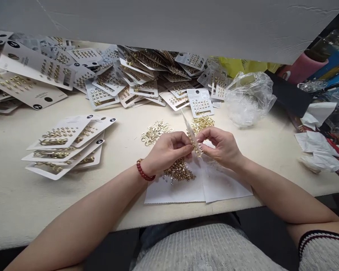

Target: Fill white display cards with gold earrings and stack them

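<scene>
Table (22, 195), cream, fills frame centre.
Heap of filled cards (135, 77), upper left to upper centre; too many to count.
Card stack (66, 146), left of centre, approx. 5.
Plastic bag (250, 98), upper right, 1.
Paper sheets (214, 184), centre, 2.
Gold earring piles (155, 131), centre, 3.
Left hand (166, 150) & right hand (223, 146), both pinched on 1 card (190, 133), held edge-on above sheets.
Risk, prob.: loose earrings slipping off sheets; card bending under pinch.

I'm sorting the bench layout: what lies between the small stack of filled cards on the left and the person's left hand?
In the head view, only bare table separates the card stack from the left hand.
</scene>
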The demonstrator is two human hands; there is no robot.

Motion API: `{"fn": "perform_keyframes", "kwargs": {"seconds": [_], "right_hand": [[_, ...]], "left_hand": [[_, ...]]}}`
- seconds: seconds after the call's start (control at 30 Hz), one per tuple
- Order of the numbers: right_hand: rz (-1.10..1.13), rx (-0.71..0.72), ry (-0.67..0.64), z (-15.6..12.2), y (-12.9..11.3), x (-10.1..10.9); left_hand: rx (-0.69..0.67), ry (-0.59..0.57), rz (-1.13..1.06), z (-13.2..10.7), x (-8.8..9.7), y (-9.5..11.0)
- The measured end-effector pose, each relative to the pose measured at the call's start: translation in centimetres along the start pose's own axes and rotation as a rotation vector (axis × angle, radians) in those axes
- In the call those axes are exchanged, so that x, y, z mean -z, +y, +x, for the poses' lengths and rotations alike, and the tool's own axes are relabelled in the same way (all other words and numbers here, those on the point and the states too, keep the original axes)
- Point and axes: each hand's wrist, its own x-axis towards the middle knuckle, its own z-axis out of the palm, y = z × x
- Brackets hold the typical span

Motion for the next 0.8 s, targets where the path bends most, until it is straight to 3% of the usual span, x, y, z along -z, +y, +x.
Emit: {"fn": "perform_keyframes", "kwargs": {"seconds": [0.1, 0.23, 0.33, 0.47, 0.53, 0.67, 0.8], "right_hand": [[0.016, 0.000, -0.030, 0.1, 0.1, -0.1], [0.036, 0.047, -0.007, 0.4, -0.3, 0.7], [-0.119, 0.046, 0.014, 0.9, -0.3, 2.4], [-0.413, 0.040, -0.344, 1.2, 0.3, 4.6], [-0.493, 0.053, -0.407, 1.2, 0.6, 4.9], [-0.569, 0.050, -0.310, 1.0, 1.1, 4.4], [-0.579, 0.062, -0.308, 1.0, 1.3, 4.2]], "left_hand": [[0.035, -0.035, -0.008, 0.0, 0.0, 0.0], [-0.053, -0.007, -0.073, 0.2, 0.0, 0.1], [-0.106, 0.016, -0.136, 0.5, 0.1, 0.4], [-0.100, 0.071, -0.154, 0.7, 0.7, 0.7], [-0.098, 0.090, -0.150, 0.8, 0.9, 0.5], [-0.091, 0.075, -0.129, 0.8, 1.0, 0.0], [-0.088, 0.064, -0.150, 0.7, 0.8, 0.0]]}}
